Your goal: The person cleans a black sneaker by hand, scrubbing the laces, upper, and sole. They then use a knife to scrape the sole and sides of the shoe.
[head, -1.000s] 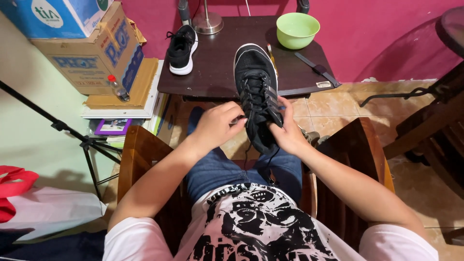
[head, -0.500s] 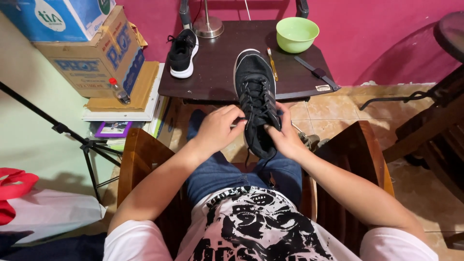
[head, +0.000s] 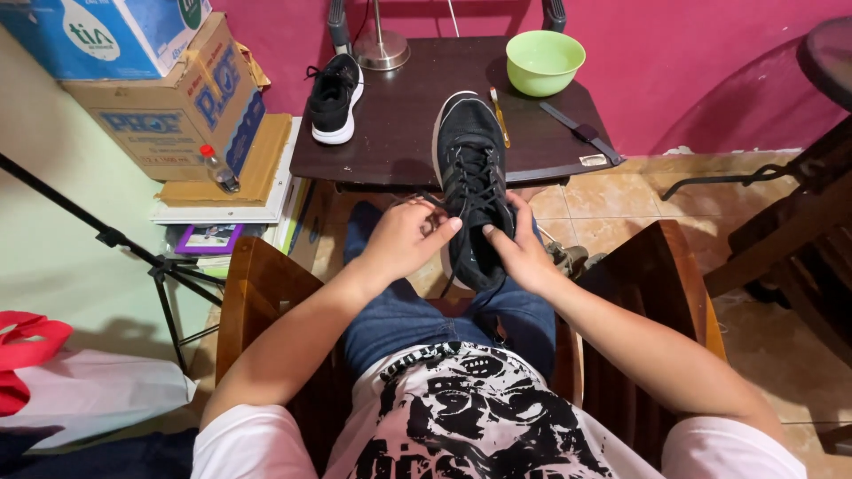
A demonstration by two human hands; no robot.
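Black mesh sneaker [head: 470,177], white-soled, toe on table [head: 399,133]; your left hand [head: 404,239] pinches its lace [head: 424,202], right hand [head: 524,253] grips its heel.

Counts: 2 black sneakers, one [head: 472,191] at centre in the hands, one [head: 335,96] at 11 o'clock on the table. 2 hands: left hand [head: 404,241], right hand [head: 522,253]. 1 green bowl [head: 544,62] at 1 o'clock. 2 cardboard boxes [head: 169,102] at 10 o'clock. 1 small bottle [head: 216,168] at 9 o'clock.
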